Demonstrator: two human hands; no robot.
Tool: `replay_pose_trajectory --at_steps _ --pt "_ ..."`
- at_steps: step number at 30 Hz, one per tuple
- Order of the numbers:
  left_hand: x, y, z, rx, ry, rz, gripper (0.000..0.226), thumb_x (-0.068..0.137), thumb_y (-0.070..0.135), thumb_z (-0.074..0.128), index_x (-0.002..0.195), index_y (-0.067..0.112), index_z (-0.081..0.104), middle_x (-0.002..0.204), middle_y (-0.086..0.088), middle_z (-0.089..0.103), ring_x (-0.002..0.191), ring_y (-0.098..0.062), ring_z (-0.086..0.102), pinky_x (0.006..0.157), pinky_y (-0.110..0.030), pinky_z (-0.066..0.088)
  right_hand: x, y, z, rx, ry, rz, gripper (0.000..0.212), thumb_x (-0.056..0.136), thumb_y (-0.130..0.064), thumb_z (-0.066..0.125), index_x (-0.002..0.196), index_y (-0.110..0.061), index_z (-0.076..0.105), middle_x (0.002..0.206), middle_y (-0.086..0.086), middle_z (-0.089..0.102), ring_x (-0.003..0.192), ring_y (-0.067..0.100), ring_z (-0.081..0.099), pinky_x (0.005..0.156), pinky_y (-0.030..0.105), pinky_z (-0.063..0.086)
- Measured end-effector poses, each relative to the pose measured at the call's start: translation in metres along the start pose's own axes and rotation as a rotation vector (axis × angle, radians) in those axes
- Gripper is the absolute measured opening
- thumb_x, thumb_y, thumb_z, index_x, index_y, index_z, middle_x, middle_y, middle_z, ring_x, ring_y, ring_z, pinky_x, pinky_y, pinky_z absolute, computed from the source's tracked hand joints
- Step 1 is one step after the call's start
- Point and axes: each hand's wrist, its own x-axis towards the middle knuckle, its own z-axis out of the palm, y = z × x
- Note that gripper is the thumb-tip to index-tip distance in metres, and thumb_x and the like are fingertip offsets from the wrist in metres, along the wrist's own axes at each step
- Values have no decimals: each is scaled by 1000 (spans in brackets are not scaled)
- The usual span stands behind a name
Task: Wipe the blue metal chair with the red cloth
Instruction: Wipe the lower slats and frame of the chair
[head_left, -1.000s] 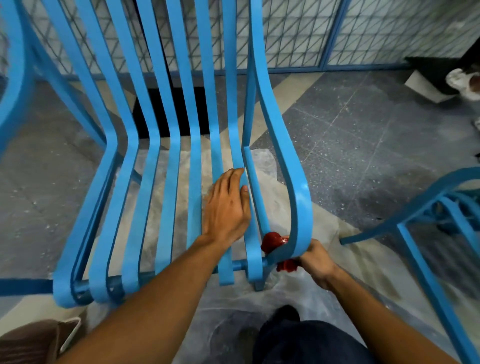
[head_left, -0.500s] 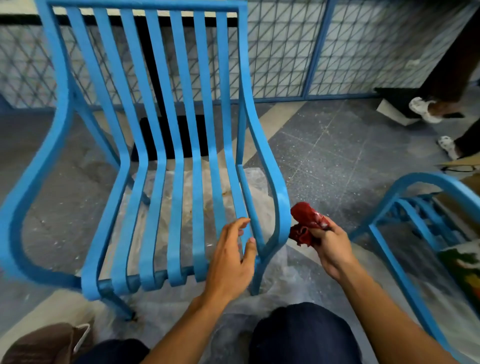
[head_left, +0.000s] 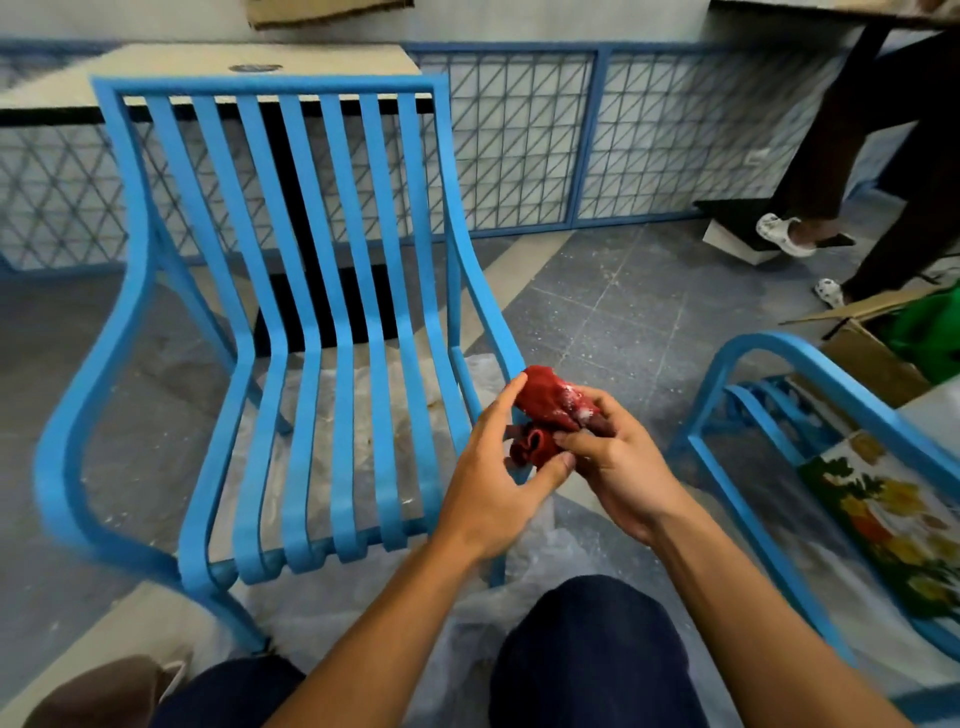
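Observation:
The blue metal chair (head_left: 311, 322) with slatted seat and back stands in front of me on plastic sheeting. A crumpled red cloth (head_left: 550, 410), dusted with white specks, is held in the air just right of the chair's right armrest. My right hand (head_left: 618, 467) grips the cloth from the right side. My left hand (head_left: 493, 483) meets it from the left, thumb and fingers pinching the lower fold. Neither hand touches the chair.
A second blue chair (head_left: 769, 415) stands at the right with a flowered item on it. A cardboard box (head_left: 872, 353) and a person's legs (head_left: 831, 208) are at the back right. A blue mesh fence (head_left: 597, 140) runs behind. My knees are below.
My left hand left the chair seat and came over to the cloth. My right hand lifted the cloth away from the armrest's front. The view rose and pulled back.

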Motion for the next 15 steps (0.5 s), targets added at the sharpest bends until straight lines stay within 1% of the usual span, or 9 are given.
replay_pose_trajectory --at_steps 1,3,5,6,8,10,12,14,15 --pt "-3 0 -3 -57 35 -27 82 84 39 78 149 52 29 143 24 46 123 5 53 99 -26 53 -1 2 8 16 -18 24 46 87 20 46 124 -5 59 116 22 69 100 34 69 87 40 59" --pt "-10 -3 -12 -146 107 -74 75 85 37 77 147 47 36 138 23 51 116 6 58 89 -22 56 -3 6 24 31 -53 69 46 87 16 41 122 -5 61 111 21 71 95 31 70 76 33 60" --pt "-15 -9 -19 -206 193 -112 68 87 32 74 146 38 42 133 18 56 108 5 63 82 -21 57 -1 16 38 11 -72 105 43 85 9 40 117 -9 63 106 17 73 92 30 71 71 33 57" --pt "-18 -14 -22 -219 240 -127 64 88 29 74 145 34 44 131 16 58 106 5 64 82 -21 57 0 23 45 -12 -85 111 43 83 4 41 116 -10 64 107 16 73 93 33 71 73 35 56" --pt "-21 -24 -28 -209 322 -163 58 90 26 73 142 28 48 129 12 61 108 6 63 90 -21 55 2 35 58 -69 -97 116 42 80 0 41 110 -14 67 108 17 74 94 38 70 74 39 56" --pt "-22 -34 -30 -219 371 -226 53 91 24 72 139 28 51 128 8 62 113 1 61 96 -24 53 1 45 65 -135 -81 110 44 84 5 37 103 -17 70 104 19 74 89 35 69 72 39 56" --pt "-23 -44 -28 -246 393 -300 48 92 22 70 136 28 54 127 4 64 116 -8 61 98 -30 54 0 56 64 -186 -41 111 45 87 6 37 103 -18 71 106 19 74 91 31 69 76 43 58" --pt "-21 -56 -24 -233 390 -358 46 92 20 69 135 27 55 126 2 65 117 -13 62 99 -36 54 -1 70 58 -236 8 92 39 88 -4 41 106 -24 70 109 10 73 97 25 69 86 50 59" --pt "-19 -61 -22 -218 385 -376 45 92 18 69 135 28 56 125 2 65 116 -13 62 101 -38 53 0 77 53 -257 48 70 35 86 -14 44 104 -32 69 109 4 72 101 24 69 90 53 57"
